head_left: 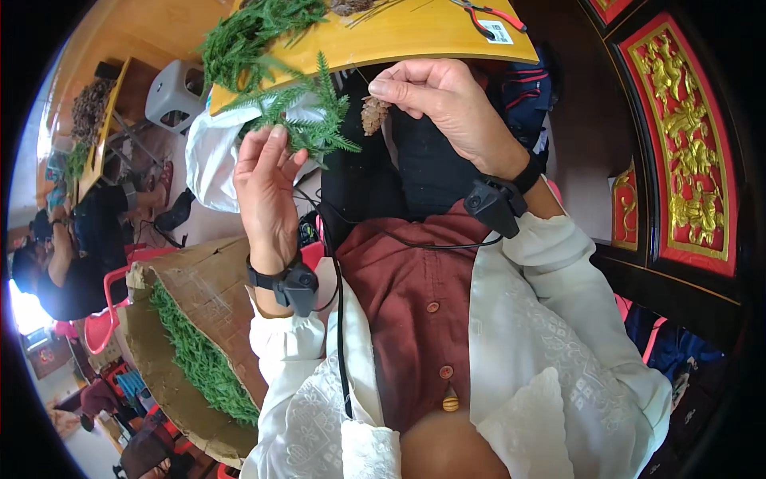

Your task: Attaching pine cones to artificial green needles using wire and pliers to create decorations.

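Between the fingertips of my left hand is the stem end of a green artificial pine sprig, whose needled branches fan out to the right. My right hand pinches a small brown pine cone near its top, and the cone hangs down. A thin wire seems to stick up from it. The cone and the sprig are close together but look apart. Both hands are raised over my lap, just in front of the yellow table.
Green sprigs are heaped on the table, with red-handled pliers at its far right. A white bag hangs below its left edge. A cardboard box of greenery stands at my left. A grey stool and another person are farther left.
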The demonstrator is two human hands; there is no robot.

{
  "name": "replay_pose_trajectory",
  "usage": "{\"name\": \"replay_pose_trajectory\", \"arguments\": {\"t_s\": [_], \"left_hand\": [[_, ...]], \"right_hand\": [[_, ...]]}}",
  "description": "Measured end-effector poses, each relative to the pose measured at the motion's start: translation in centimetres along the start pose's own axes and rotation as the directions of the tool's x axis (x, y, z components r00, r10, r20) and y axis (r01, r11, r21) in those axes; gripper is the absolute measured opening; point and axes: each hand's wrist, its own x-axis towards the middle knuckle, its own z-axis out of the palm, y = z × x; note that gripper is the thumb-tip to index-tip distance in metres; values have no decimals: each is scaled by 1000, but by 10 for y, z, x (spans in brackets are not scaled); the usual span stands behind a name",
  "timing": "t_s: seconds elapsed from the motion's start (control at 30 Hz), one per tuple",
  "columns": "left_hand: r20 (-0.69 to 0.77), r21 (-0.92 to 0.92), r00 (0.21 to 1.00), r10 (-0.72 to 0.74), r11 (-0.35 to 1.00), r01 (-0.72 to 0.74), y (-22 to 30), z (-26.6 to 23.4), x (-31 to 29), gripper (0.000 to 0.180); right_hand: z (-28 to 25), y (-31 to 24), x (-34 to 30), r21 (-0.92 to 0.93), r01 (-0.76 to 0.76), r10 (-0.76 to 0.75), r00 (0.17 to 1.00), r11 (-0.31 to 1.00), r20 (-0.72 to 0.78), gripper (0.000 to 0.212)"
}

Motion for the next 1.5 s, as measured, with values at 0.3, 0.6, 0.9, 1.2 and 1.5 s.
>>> {"name": "replay_pose_trajectory", "arguments": {"t_s": [0.3,0.6,0.9,1.2,1.5], "left_hand": [[-8,331,940,341,888,-319,3,10,-5,17],[-25,248,951,310,923,-294,4,8,-4,16],[8,-336,988,-153,930,147,-4,-15,10,12],[57,-375,947,-315,873,313,-1,-16,11,12],[352,284,933,69,942,-177,-6,-9,-28,68]], "right_hand": [[0,-1,0,-1,14,-14,999,1000,33,23],[-3,5,1,-16,-21,21,1000,1000,15,22],[-1,-1,-3,2,-45,45,997,999,60,21],[-1,9,0,77,-13,7,997,997,82,15],[3,-5,0,-324,585,-509,809,743,294,8]]}}
